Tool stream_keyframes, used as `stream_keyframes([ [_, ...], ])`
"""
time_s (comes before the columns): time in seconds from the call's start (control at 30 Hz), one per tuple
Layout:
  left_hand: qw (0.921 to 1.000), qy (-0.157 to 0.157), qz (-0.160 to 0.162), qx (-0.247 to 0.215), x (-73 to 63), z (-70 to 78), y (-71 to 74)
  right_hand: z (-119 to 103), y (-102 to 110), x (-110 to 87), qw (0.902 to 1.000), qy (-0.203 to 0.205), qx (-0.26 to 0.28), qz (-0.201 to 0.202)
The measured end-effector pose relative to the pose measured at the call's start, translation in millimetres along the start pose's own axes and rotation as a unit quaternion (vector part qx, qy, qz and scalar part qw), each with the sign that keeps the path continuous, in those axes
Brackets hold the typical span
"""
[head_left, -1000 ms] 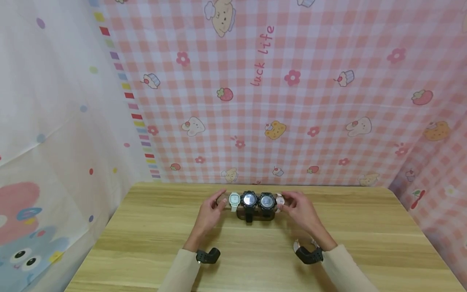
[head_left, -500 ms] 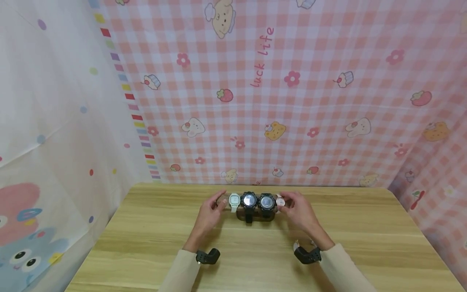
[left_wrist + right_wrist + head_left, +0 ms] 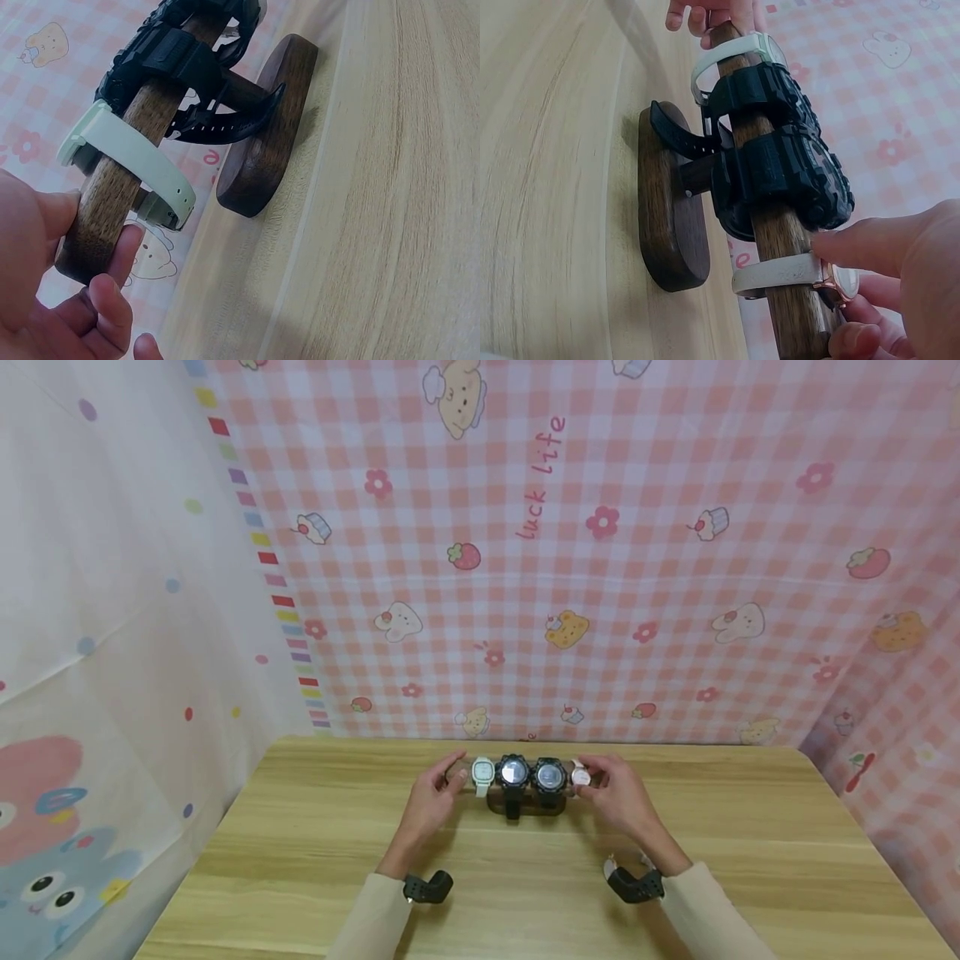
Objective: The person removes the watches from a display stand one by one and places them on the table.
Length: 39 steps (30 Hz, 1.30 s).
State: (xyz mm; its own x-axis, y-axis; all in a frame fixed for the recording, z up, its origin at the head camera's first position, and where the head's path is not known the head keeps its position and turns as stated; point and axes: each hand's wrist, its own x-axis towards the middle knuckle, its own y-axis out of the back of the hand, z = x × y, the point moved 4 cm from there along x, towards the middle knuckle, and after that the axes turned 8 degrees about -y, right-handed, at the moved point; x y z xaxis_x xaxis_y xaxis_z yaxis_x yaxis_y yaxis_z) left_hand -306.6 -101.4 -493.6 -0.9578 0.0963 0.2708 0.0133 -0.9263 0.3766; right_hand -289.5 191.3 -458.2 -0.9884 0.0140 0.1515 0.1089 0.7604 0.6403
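Observation:
A dark wooden watch stand (image 3: 673, 240) holds a row of wristwatches on its crossbar (image 3: 112, 206). My left hand (image 3: 435, 792) pinches the bar's left end between thumb and fingers, beside a pale mint watch (image 3: 139, 150). Two chunky black watches (image 3: 513, 770) sit side by side in the middle, one strap tail hanging loose toward the base. Near the bar's right end is a white-strapped wristwatch (image 3: 780, 274) with a rose-gold case. My right hand (image 3: 618, 789) holds this watch at its case, thumb on one side and fingers on the other.
The stand rests near the back of a wooden table (image 3: 510, 877), before a pink checked cloth (image 3: 525, 568). A white patterned cloth (image 3: 150, 635) hangs at the left. Black straps with devices (image 3: 429, 887) circle both wrists.
The white-strapped watch has shifted slightly right along the bar with my right hand's fingers at it. My left hand stays at the bar's left end.

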Motion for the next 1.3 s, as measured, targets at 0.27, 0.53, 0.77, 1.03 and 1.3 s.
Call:
stream_keyframes([
  [0.27,1.0000,-0.003,-0.005,0.005,0.6,-0.3,0.3,4.1,5.0,-1.4,0.9999,-0.011,-0.002,-0.006],
  [0.53,0.9999,-0.005,-0.004,0.010,-0.3,0.4,0.5,7.1,6.2,-2.6,0.9999,-0.012,-0.002,-0.002],
  [0.77,0.9999,-0.009,-0.002,0.011,0.3,1.3,0.1,3.7,3.3,-0.5,0.9997,-0.022,-0.003,0.012],
  [1.03,1.0000,-0.007,-0.002,0.005,1.0,-0.1,-0.3,2.9,5.5,-0.1,0.9987,-0.047,-0.010,0.019],
  [1.3,0.9999,-0.010,-0.001,0.008,0.9,-0.2,0.4,9.7,12.4,-1.0,0.9983,-0.050,-0.013,0.028],
])
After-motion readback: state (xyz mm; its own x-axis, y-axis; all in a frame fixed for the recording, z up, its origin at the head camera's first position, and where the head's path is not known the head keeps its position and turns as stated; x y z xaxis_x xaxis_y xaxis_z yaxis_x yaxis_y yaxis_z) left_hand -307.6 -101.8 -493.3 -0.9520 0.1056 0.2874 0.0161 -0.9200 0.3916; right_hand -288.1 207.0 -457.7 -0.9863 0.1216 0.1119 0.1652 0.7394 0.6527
